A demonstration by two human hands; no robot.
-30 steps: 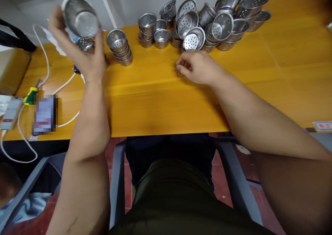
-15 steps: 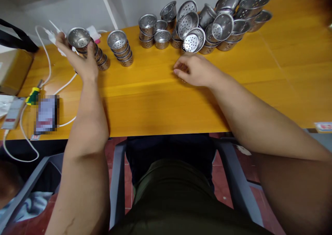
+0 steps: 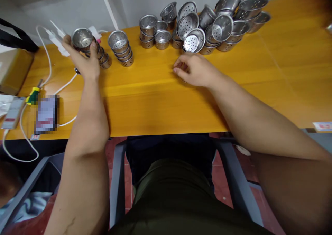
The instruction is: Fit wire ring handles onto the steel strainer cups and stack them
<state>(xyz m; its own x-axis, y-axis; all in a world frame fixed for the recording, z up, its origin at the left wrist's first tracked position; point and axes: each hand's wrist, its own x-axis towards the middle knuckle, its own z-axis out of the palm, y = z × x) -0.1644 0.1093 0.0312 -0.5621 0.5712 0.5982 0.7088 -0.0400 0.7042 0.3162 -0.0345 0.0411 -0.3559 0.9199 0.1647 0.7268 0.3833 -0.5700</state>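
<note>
I've got the L grip (image 3: pixel 86 64) clasped round the top cup (image 3: pixel 81 38), thumb on the cup's R side, fingers on its L; cup is metal, mouth up, a bit tilted, atop a leaning stack (image 3: pixel 105 63) of similar cups w/ holes, toward the far edge of the surface (image 3: pixel 155 103), L part. Just R of it, also nr far edge, is a 2nd stack (image 3: pixel 123 50) of nested cups. My R grip (image 3: pixel 193 69) is half-curled, btwn near & far edges, just in front of a jumbled pile (image 3: pixel 187 26); can't tell if anything's in it, fingers hide the inside. Pile runs along far edge, R of ctr, cups tipped at diff. angles; by its L end a short stack (image 3: pixel 147 24) & a low cup (image 3: pixel 163 39) stand upright. Nr the near edge, far L: phone (image 3: pixel 46 115), screen pixelated, w/ a green-and-yellow screwdriver (image 3: pixel 33 96) just beyond. White power strip (image 3: pixel 59 44) is beside L grip, nr far edge.
</note>
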